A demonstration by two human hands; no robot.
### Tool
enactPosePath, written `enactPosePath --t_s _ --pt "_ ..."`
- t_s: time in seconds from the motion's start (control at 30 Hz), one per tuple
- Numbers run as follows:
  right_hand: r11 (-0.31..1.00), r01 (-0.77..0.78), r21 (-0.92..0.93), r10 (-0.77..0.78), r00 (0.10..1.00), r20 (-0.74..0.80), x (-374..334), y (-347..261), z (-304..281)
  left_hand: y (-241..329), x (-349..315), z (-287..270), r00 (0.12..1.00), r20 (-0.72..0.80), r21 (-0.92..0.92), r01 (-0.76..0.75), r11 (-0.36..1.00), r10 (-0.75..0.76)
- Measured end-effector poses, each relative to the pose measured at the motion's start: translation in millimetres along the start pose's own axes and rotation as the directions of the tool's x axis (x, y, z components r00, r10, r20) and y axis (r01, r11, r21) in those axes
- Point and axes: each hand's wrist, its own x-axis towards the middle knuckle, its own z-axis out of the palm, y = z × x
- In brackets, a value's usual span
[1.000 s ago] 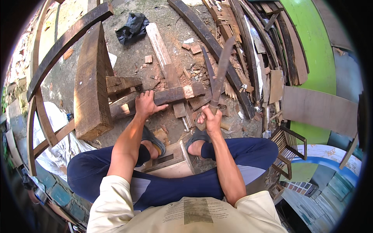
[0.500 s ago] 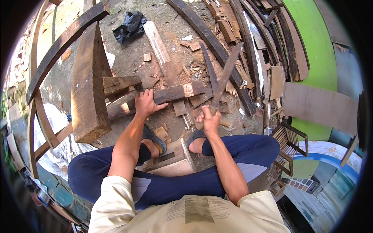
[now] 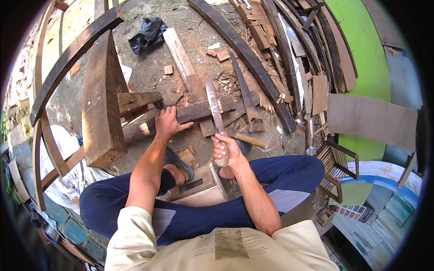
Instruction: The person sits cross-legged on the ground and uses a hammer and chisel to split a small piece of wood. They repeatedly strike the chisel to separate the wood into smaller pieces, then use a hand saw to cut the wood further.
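My left hand (image 3: pixel 169 122) grips a dark wooden beam (image 3: pixel 194 113), its fingers over the far side and the thumb along the top. The beam lies crosswise before my feet, over a paler plank (image 3: pixel 178 52). Closed round the handle of a machete, my right hand (image 3: pixel 229 151) is on the near side of the beam. The long, worn machete blade (image 3: pixel 214 101) points away from me and passes over the beam near a pale, chipped patch toward its right end. Whether the blade touches the wood, I cannot tell.
Right of the machete lie a handsaw (image 3: pixel 244 83) and a tool with a wooden handle (image 3: pixel 251 140). A thick upright timber (image 3: pixel 101 104) stands at the left. Long curved boards (image 3: pixel 244 49) are piled at the far right. A black plastic bag (image 3: pixel 148 35) lies far off among wood chips.
My right hand has come left and nearer to me. The machete has swung from leaning right, clear of the beam, to over it. My left hand keeps its place on the beam.
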Motion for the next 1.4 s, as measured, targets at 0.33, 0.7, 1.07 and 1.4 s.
enactPosePath --t_s 0.33,0.7,1.07,1.4 --pt "0.569 0.402 -0.717 -0.743 0.625 -0.239 8 -10 5 0 1 -2 0.999 0.038 0.022 0.004 1.0 -0.005" --pt "0.677 0.342 -0.652 -0.555 0.819 -0.147 -15 -29 7 -1 1 -3 0.999 0.025 0.027 -0.032 0.999 0.032" --pt "0.947 0.172 -0.271 -0.225 0.958 -0.18 -3 -20 -3 -2 1 -5 0.998 0.014 0.102 -0.06 0.993 0.059" --pt "0.868 0.03 -0.496 -0.252 0.888 -0.385 -7 -10 10 -3 4 -2 0.997 -0.032 0.058 -0.061 0.996 0.063"
